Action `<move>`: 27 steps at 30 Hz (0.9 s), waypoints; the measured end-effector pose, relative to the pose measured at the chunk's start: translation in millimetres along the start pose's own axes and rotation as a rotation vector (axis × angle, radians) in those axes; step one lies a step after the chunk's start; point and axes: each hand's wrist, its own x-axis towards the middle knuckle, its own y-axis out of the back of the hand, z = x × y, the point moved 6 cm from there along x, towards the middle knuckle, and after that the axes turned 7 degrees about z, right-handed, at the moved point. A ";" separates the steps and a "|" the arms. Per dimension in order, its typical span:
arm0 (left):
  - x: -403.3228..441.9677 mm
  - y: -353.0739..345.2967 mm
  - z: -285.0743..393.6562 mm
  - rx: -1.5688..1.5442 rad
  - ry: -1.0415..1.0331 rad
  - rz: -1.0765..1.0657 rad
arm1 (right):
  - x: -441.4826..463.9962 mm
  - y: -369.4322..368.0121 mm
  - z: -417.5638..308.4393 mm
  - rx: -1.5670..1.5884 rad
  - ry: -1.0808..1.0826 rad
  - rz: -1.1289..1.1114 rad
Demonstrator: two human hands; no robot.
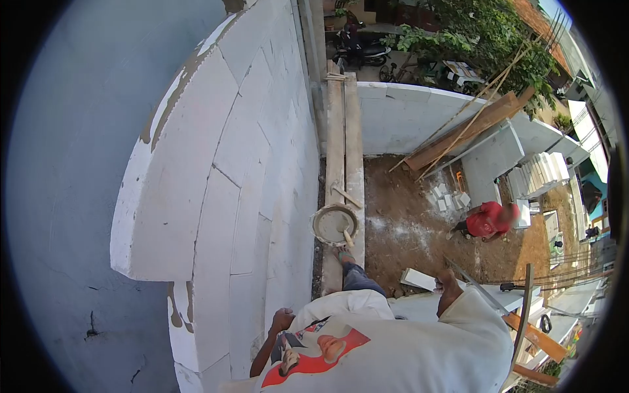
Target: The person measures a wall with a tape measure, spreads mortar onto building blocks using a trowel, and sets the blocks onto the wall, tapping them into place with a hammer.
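Note:
My left hand (pixel 283 319) hangs low beside the white block wall (pixel 213 203), its fingers curled closed, with nothing visible in them. On the right, my right hand (pixel 448 287) is raised in front of my sleeve, fingers also folded in, with no object showing. A round basin (pixel 316 224) of grey mortar rests on the planks (pixel 335 144) beyond my foot, and a trowel-like tool with a pale handle (pixel 348 240) lies in it. Just past the basin is another tool (pixel 347 196) with a wooden handle. Neither hand touches the basin.
A person in red (pixel 486 221) stands on the dirt floor below at right, near stacked white blocks (pixel 538 174). Long boards (pixel 462 133) and poles lean on the far low wall (pixel 419 98). Thin rods (pixel 570 268) and timber (pixel 536 337) are at lower right.

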 end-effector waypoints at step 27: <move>-0.2 19.0 103.3 -0.187 -0.075 -0.203 | 10.8 -53.2 127.7 2.019 -0.421 0.157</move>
